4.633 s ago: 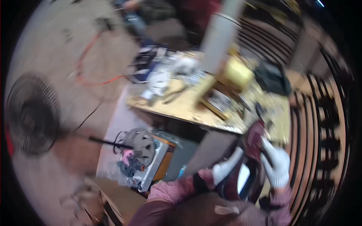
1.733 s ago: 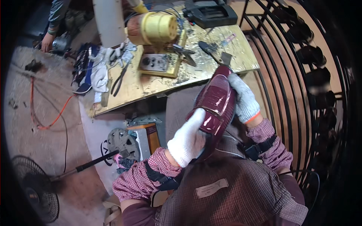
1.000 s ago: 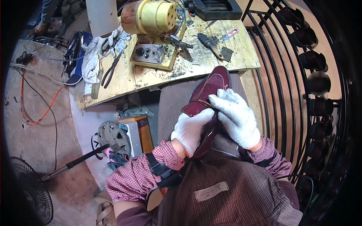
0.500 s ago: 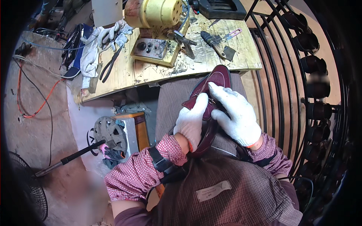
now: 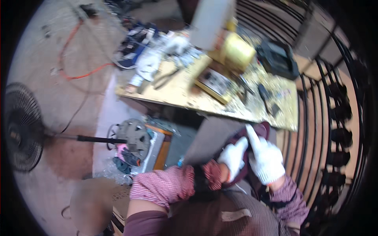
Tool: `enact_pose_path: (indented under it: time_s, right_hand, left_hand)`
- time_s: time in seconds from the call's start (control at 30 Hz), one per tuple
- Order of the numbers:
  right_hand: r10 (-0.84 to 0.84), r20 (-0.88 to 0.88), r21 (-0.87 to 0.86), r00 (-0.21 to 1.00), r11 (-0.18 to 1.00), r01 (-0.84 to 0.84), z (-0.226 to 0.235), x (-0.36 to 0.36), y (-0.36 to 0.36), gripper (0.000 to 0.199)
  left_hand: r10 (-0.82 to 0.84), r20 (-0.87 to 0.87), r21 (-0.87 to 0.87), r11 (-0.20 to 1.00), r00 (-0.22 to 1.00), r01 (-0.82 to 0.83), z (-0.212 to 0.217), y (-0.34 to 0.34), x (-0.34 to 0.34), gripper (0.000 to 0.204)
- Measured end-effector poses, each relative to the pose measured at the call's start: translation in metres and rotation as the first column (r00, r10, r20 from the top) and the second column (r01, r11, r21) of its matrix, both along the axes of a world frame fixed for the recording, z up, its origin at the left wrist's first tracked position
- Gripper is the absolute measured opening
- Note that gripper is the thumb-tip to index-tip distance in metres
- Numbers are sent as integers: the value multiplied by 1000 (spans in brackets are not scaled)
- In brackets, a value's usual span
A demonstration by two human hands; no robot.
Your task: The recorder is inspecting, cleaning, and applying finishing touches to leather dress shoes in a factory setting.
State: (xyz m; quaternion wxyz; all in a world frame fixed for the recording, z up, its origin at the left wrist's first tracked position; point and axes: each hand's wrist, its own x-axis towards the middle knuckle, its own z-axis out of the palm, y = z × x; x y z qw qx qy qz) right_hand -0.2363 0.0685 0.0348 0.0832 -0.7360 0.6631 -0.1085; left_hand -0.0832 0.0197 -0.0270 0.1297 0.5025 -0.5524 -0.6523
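A maroon shoe [image 5: 263,129] lies over my lap, its toe toward the table and its opening facing up. My left hand [image 5: 235,158], in a white knit glove, closes on the near left side of the shoe. On the shoe's right side is my right hand [image 5: 268,162], gloved the same way, with the forefinger stretched along the upper and the other fingers curled against it. Motion smears the picture, and my hands hide much of the shoe's middle.
Ahead stands a wooden worktable [image 5: 175,96] bearing a yellow machine [image 5: 238,51], a control box [image 5: 214,83], pliers [image 5: 167,77], a dark-handled tool [image 5: 264,94] and a black tray [image 5: 277,65]. A black rack [image 5: 311,122] with dark shoes [image 5: 341,135] is at right; a fan [image 5: 21,126] stands left.
The whole view has swung leftward and tilted, bringing the fan further into sight. My hands stay on the shoe, and my right forefinger now lies straighter along it.
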Motion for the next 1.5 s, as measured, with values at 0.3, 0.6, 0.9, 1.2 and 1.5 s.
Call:
enact_pose_path:
  time_s: [0.3,0.6,0.9,1.2,1.5]
  right_hand:
    - [-114,-97,-46,989,993,110,-23,7,13,73]
    - [-31,-135,-121,990,993,15,-31,1,16,65]
    - [3,244,-97,970,995,22,-14,-13,21,58]
    - [-141,497,11,856,988,156,-13,-14,28,65]
    - [-129,366,-34,922,988,151,-19,-10,31,66]
  left_hand:
    - [188,-121,427,897,975,-120,-12,-1,-17,30]
    - [217,-157,496,861,963,-113,-10,-2,-13,18]
    - [-124,-419,247,938,900,244,-19,-7,19,13]
    - [-333,-96,-301,908,938,292,7,-11,28,39]
    - [123,-378,405,913,918,44,11,-3,10,26]
